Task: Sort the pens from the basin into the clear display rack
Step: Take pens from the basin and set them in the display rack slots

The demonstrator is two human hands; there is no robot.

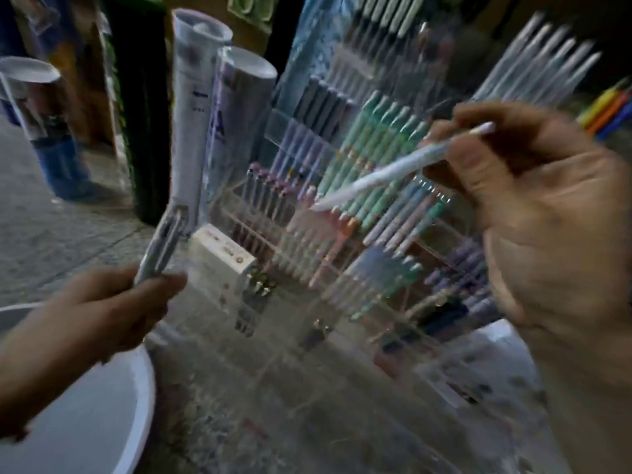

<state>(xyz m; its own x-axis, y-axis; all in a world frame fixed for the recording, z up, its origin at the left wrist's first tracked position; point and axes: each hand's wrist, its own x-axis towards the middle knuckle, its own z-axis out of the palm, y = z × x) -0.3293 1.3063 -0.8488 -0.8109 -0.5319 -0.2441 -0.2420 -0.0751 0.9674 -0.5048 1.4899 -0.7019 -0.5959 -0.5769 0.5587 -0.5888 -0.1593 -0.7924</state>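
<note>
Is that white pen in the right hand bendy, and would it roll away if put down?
Probably not bendy: the white pen looks straight though the right hand pinches only its back end. It likely feels light, since a pinch alone carries it. Its barrel looks round and smooth, so it might roll on a flat spot; blur hides any clip.

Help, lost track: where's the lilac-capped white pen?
Head view, centre-right: the right hand pinches the white pen, tip at the green pens in the display rack.

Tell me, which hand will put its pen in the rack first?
Probably the right hand: its white pen points into the clear rack. The left hand holds pens near the basin.
</note>
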